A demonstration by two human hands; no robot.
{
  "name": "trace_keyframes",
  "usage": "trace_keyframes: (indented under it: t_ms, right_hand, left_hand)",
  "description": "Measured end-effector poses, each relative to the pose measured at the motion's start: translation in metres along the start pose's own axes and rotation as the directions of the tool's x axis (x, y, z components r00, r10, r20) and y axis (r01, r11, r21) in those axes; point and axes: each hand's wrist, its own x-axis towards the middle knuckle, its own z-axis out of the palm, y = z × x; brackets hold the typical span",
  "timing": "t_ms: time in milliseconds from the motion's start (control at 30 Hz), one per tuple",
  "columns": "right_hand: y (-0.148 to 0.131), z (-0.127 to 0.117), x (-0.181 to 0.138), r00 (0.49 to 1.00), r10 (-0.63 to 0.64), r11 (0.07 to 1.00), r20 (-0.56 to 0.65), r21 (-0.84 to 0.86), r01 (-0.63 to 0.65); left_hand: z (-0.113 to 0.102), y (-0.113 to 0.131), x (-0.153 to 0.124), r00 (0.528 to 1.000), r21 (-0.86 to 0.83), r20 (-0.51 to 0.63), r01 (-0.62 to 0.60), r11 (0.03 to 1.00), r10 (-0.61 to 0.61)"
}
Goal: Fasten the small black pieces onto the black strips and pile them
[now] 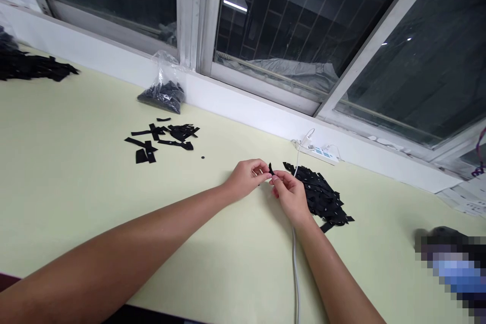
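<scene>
A short black fabric strip (271,168) is pinched between my two hands over the middle of the table. My left hand (247,178) comes in from the left, its thumb and fingertips closed at the strip's end. From the right, my right hand (291,193) grips the same strip between thumb and fingers, hiding its lower part. Just beyond my right hand lies a heap of black fabric strips (321,192) with small shiny spots. A looser group of black strips (182,131) is spread out to the left, and a small dark round piece (202,157) lies near it.
A clear plastic bag (163,86) of dark pieces leans by the window sill. A white power strip (317,152) sits at the back; its cable (294,263) crosses the table beside my right forearm. Another black pile (34,67) lies far left. A blurred person (455,263) is at right.
</scene>
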Motion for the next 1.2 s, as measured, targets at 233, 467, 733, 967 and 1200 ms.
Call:
trace_keyframes:
  t_ms: [233,467,733,967,1200]
  right_hand:
    - [-0.001,-0.002,-0.001,0.999,-0.048,0.998,0.023,-0.026,0.049]
    - [-0.005,-0.003,-0.003,0.997,-0.071,0.993,0.033,-0.093,0.074]
    - [0.001,-0.004,-0.003,0.996,-0.08,0.984,0.046,-0.159,0.086]
    - [0.004,-0.006,-0.002,0.987,-0.156,0.956,0.031,-0.248,0.159]
    - [0.003,-0.006,-0.003,0.981,-0.185,0.941,0.051,-0.279,0.192]
  left_hand:
    - [-0.015,0.005,0.004,0.888,0.424,0.183,-0.458,0.781,0.422]
    - [-0.015,0.002,0.005,0.888,0.486,0.263,-0.46,0.743,0.378]
    - [-0.014,0.001,0.004,0.91,0.385,0.201,-0.414,0.825,0.363]
    - [-0.013,0.003,0.003,0.896,0.359,0.239,-0.44,0.823,0.375]
    - [-0.012,0.002,0.004,0.905,0.392,0.222,-0.424,0.817,0.363]
